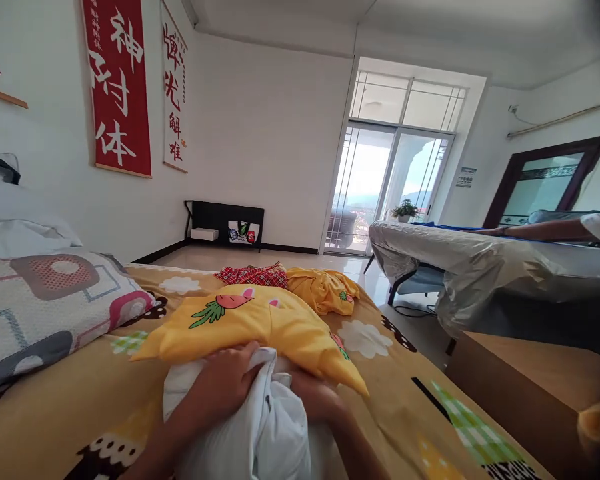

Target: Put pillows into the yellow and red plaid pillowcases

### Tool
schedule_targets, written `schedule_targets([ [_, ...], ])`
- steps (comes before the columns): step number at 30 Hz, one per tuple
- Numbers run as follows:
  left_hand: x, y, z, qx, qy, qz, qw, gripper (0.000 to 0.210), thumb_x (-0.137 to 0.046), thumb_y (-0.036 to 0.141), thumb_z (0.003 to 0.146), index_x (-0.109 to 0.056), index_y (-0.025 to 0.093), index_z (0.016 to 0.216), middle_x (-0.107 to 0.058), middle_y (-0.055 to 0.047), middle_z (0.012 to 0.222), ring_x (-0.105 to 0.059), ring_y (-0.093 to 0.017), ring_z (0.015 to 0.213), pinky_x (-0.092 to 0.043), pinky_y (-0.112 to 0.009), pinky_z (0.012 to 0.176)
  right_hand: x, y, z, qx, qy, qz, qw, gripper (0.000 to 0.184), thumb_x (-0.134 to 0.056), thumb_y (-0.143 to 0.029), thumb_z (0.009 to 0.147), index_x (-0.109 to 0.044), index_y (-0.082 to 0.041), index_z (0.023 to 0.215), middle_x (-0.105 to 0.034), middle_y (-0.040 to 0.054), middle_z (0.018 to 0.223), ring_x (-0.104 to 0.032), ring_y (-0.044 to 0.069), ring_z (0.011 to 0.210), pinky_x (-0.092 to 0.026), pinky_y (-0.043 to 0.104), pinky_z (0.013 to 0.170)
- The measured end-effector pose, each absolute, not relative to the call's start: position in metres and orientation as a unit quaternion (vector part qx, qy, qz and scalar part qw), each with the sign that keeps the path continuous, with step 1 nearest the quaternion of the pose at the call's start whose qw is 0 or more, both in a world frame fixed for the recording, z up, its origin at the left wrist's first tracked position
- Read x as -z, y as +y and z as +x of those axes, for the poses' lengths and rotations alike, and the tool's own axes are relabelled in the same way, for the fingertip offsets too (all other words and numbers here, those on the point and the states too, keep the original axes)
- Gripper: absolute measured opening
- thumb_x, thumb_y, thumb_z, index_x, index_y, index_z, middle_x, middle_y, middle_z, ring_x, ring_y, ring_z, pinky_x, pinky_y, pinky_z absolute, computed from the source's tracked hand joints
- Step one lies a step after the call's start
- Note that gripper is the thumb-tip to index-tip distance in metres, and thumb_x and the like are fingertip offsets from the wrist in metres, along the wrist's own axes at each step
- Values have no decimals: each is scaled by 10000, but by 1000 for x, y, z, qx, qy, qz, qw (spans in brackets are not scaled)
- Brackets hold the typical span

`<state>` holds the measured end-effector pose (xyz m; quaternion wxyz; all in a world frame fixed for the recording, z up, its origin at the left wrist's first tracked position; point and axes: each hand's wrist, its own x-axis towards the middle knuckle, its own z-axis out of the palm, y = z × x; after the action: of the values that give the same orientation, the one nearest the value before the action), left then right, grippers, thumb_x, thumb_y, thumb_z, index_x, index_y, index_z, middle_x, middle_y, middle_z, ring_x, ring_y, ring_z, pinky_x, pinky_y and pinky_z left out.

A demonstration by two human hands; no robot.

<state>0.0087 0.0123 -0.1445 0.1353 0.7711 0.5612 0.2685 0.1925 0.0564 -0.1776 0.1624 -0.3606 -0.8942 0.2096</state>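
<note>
A white pillow (280, 427), its cloth creased and bunched, stands close to me between my forearms. My left hand (225, 380) is closed on its upper left part, fingers bent over the white cloth. On the other side my right hand (315, 397) grips the pillow, its fingers mostly hidden under the yellow cloth. Draped over the pillow's far end is a yellow pillowcase (290, 320) with pink shapes and green leaves printed on it. How far the pillow reaches inside is hidden.
Beyond lie a crumpled yellow cloth (323, 290) and a red plaid cloth (253, 275) on the patterned bedsheet (405, 413). A patterned pillow (65, 300) is at left, a cardboard box (530, 380) at right. Another person's arm (545, 231) rests over a plastic-covered surface (430, 243).
</note>
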Motion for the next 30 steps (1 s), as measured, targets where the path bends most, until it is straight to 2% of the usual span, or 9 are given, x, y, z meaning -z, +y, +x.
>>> schedule_targets([
  [3, 138, -7, 14, -345, 502, 782, 133, 245, -416, 297, 891, -606, 225, 1027, -677, -68, 1044, -613, -224, 967, -430, -303, 845, 167, 49, 201, -250, -884, -366, 149, 164, -580, -189, 777, -646, -201, 628, -662, 7, 652, -538, 119, 586, -401, 226, 555],
  [7, 136, -13, 24, -333, 494, 788, 154, 176, -383, 181, 831, -554, 208, 799, -631, -27, 796, -573, -192, 765, -392, -291, 709, 156, 42, 203, -260, -874, -382, 149, 191, -570, -155, 755, -572, -178, 566, -579, -16, 581, -464, 97, 554, -328, 225, 506],
  [12, 137, -5, 19, -363, 508, 754, 206, 246, -379, 385, 909, -522, 205, 820, -620, -17, 777, -559, -198, 745, -374, -294, 695, 156, 40, 195, -326, -794, -446, 253, 180, -660, -313, 734, -631, -160, 644, -598, -29, 624, -454, 94, 582, -313, 202, 509],
  [14, 135, -5, 16, -336, 507, 765, 213, 287, -466, 479, 877, -547, 204, 850, -646, -28, 837, -571, -214, 792, -375, -296, 715, 158, 40, 192, -325, -777, -460, 280, 185, -674, -279, 697, -601, -155, 580, -548, -40, 566, -422, 90, 567, -287, 204, 504],
  [17, 135, -7, 18, -286, 515, 781, 208, 299, -525, 494, 853, -592, 204, 817, -666, -40, 844, -578, -220, 800, -360, -295, 706, 162, 40, 189, -344, -785, -434, 277, 191, -665, -234, 684, -574, -153, 536, -489, -56, 521, -385, 80, 544, -259, 205, 494],
  [21, 143, -4, 21, -301, 521, 770, 212, 336, -431, 436, 904, -633, 200, 775, -680, -56, 808, -585, -219, 796, -359, -301, 716, 163, 38, 189, -339, -803, -414, 264, 201, -729, -350, 682, -668, -160, 660, -583, -40, 604, -476, 105, 592, -326, 202, 523],
  [24, 146, 5, 18, -349, 502, 747, 261, 355, -449, 451, 886, -645, 186, 753, -684, -45, 797, -577, -211, 789, -385, -288, 723, 155, 33, 189, -268, -804, -451, 280, 294, -770, -429, 665, -713, -192, 831, -690, 3, 798, -595, 178, 777, -430, 237, 677],
  [27, 146, 15, 12, -389, 468, 715, 345, 378, -496, 484, 855, -663, 166, 738, -681, -30, 780, -571, -200, 782, -414, -271, 728, 142, 22, 193, -195, -799, -485, 298, 312, -704, -416, 767, -687, -216, 1006, -710, 36, 981, -630, 219, 933, -472, 290, 805],
  [30, 147, 24, 7, -419, 443, 677, 411, 411, -549, 531, 808, -702, 149, 789, -692, -32, 803, -580, -209, 816, -429, -271, 755, 137, 1, 205, -77, -826, -436, 349, 323, -587, -362, 874, -621, -220, 1163, -683, 71, 1140, -630, 222, 1050, -496, 317, 885],
])
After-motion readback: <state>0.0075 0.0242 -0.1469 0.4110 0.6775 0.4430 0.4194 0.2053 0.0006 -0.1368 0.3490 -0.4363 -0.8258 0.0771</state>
